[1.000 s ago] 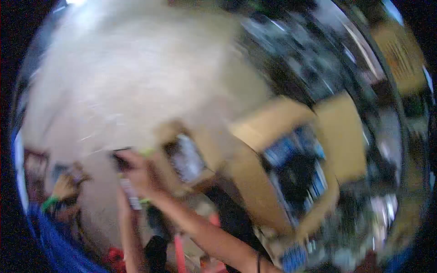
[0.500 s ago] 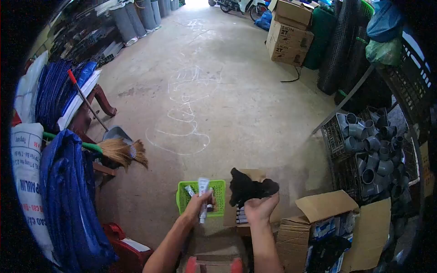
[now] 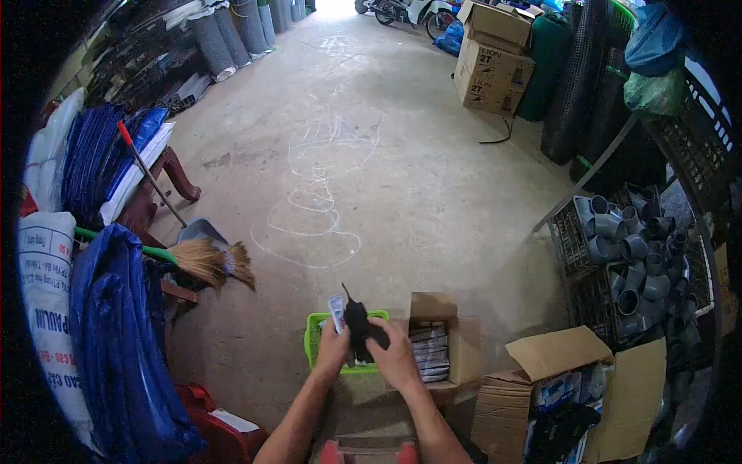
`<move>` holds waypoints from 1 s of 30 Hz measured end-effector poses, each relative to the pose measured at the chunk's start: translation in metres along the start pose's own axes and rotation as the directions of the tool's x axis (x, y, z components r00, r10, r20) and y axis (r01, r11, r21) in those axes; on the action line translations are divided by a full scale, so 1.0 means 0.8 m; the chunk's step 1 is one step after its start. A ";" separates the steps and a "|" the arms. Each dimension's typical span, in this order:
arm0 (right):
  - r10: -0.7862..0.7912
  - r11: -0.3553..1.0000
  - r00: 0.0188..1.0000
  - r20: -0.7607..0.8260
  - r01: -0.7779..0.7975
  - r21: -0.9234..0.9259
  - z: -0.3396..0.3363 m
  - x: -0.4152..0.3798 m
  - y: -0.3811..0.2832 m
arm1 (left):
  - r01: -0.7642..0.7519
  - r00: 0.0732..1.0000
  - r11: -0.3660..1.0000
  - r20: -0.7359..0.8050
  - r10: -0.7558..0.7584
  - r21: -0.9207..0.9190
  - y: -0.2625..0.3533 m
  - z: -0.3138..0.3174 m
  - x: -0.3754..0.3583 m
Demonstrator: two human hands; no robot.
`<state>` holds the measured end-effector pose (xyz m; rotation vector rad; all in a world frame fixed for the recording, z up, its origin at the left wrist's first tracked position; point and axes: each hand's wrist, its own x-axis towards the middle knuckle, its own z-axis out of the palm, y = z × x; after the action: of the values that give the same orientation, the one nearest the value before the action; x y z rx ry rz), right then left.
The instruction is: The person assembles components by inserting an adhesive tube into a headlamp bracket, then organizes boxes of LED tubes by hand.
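My left hand (image 3: 333, 346) is closed around a white tube (image 3: 336, 311), which stands upright in its grip. A black cloth (image 3: 357, 325) hangs against the tube, pinched in my right hand (image 3: 391, 352). Both hands are close together over a green plastic basket (image 3: 311, 340), and they hide most of what lies in it. Just right of my right hand, a small open cardboard box (image 3: 465, 349) holds several tubes (image 3: 430, 352) laid in a stack.
A larger open carton (image 3: 495, 410) with blue-and-white packs stands at lower right. Crates of grey pipe fittings (image 3: 630, 255) are behind it. On the left are a broom (image 3: 197, 259), a dustpan (image 3: 202, 230) and blue tarpaulins (image 3: 124, 332). Lion cartons (image 3: 495, 73) stand farther back.
My right hand has brought the black cloth leftward from above the small box to the tube in my left hand. The tubes in the small box now show more fully.
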<state>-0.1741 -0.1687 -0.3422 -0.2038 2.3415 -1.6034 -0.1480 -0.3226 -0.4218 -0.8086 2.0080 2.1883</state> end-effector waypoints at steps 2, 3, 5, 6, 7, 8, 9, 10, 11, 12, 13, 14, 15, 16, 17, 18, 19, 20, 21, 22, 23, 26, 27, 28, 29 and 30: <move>-0.138 0.989 0.982 -0.127 0.130 -0.065 -0.005 0.003 -0.004 | -0.047 0.997 0.999 -0.059 0.048 0.005 0.027 0.015 -0.023; -0.115 0.993 0.981 -0.155 0.110 -0.035 -0.010 0.005 -0.012 | 0.118 0.993 0.992 -0.003 -0.118 0.042 0.051 0.021 -0.033; -0.226 0.972 0.968 -0.107 0.217 -0.095 -0.007 0.011 -0.002 | 0.212 0.966 0.973 0.133 -0.223 0.096 0.062 0.031 -0.043; -0.279 0.955 0.957 -0.083 0.268 -0.128 -0.007 0.012 0.001 | 0.143 0.963 0.985 0.217 -0.161 0.097 0.063 0.038 -0.049; -0.264 0.953 0.961 -0.079 0.248 -0.175 -0.002 0.007 0.002 | 0.076 0.950 0.993 0.297 -0.098 0.086 0.066 0.045 -0.055; -0.269 0.955 0.961 -0.067 0.257 -0.148 -0.002 0.006 0.001 | 0.024 0.961 0.997 0.273 -0.044 0.076 0.071 0.049 -0.062; -0.272 0.957 0.961 -0.055 0.264 -0.119 -0.002 0.005 -0.002 | 0.100 0.958 0.994 0.273 -0.081 -0.055 0.069 0.048 -0.060; -0.278 0.958 0.960 -0.042 0.273 -0.092 -0.003 0.005 -0.006 | 0.171 0.954 0.968 0.278 -0.115 -0.186 0.065 0.047 -0.053; -0.241 0.967 0.970 -0.011 0.239 -0.093 -0.005 0.000 -0.014 | 0.236 0.947 0.920 0.288 -0.146 -0.312 0.058 0.045 -0.045; -0.202 0.976 0.978 0.050 0.205 -0.068 -0.002 -0.002 -0.016 | 0.271 0.958 0.849 0.211 -0.193 -0.453 0.039 0.043 -0.030; -0.165 0.984 0.980 0.112 0.171 -0.044 0.004 -0.006 -0.017 | 0.252 0.963 0.842 0.205 -0.172 -0.477 0.040 0.034 -0.023; -0.130 0.991 0.976 0.176 0.136 -0.020 0.011 -0.009 -0.018 | 0.232 0.969 0.834 0.197 -0.151 -0.500 0.044 0.022 -0.016; -0.188 0.980 0.967 0.171 0.196 -0.031 0.021 -0.011 -0.017 | 0.328 0.939 0.780 0.274 -0.208 -0.533 0.046 0.010 -0.012; -0.208 0.974 0.972 0.105 0.215 -0.066 0.024 -0.011 -0.017 | 0.288 0.953 0.800 0.242 -0.184 -0.526 0.045 0.010 -0.014; -0.229 0.967 0.972 0.041 0.232 -0.101 0.026 -0.010 -0.018 | 0.248 0.965 0.819 0.211 -0.159 -0.518 0.042 0.014 -0.016; -0.252 0.959 0.967 -0.023 0.247 -0.137 0.029 -0.009 -0.020 | 0.207 0.975 0.835 0.179 -0.133 -0.509 0.041 0.022 -0.020; -0.324 0.917 0.940 -0.102 0.286 -0.278 0.023 -0.002 -0.019 | 0.128 0.985 0.873 0.160 -0.058 -0.471 0.048 0.041 -0.040; -0.331 0.914 0.915 -0.230 0.251 -0.318 0.019 0.006 -0.009 | 0.160 0.975 0.919 0.202 -0.091 -0.360 0.039 0.048 -0.040; -0.323 0.918 0.914 -0.244 0.241 -0.315 0.007 0.009 -0.010 | 0.298 0.935 0.900 0.289 -0.207 -0.320 0.046 0.049 -0.046; -0.318 0.921 0.911 -0.263 0.231 -0.313 -0.003 0.012 -0.013 | 0.336 0.922 0.879 0.310 -0.233 -0.339 0.055 0.050 -0.048; -0.334 0.909 0.918 -0.215 0.253 -0.332 -0.004 0.013 -0.011 | 0.374 0.908 0.856 0.330 -0.259 -0.357 0.063 0.052 -0.049; -0.286 0.916 0.958 -0.023 0.266 -0.301 0.004 0.004 -0.006 | 0.325 0.946 0.721 0.226 -0.234 -0.612 0.074 0.054 -0.046; -0.215 0.943 0.974 0.076 0.227 -0.242 0.006 -0.004 -0.014 | 0.326 0.945 0.728 0.222 -0.240 -0.603 0.057 0.040 -0.032; -0.145 0.965 0.973 0.179 0.179 -0.190 0.009 -0.009 -0.019 | 0.261 0.961 0.771 0.230 -0.152 -0.581 0.052 0.026 -0.025; -0.166 0.966 0.955 0.244 0.207 -0.155 0.011 -0.010 -0.020 | 0.315 0.947 0.741 0.249 -0.203 -0.593 0.046 0.012 -0.020; -0.193 0.962 0.955 0.225 0.229 -0.148 0.015 -0.012 -0.019 | 0.369 0.929 0.708 0.271 -0.254 -0.602 0.051 0.004 -0.018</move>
<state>-0.1617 -0.1819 -0.3303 -0.6495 2.3562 -1.3876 -0.1524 -0.3214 -0.3788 -0.8878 0.9079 2.6207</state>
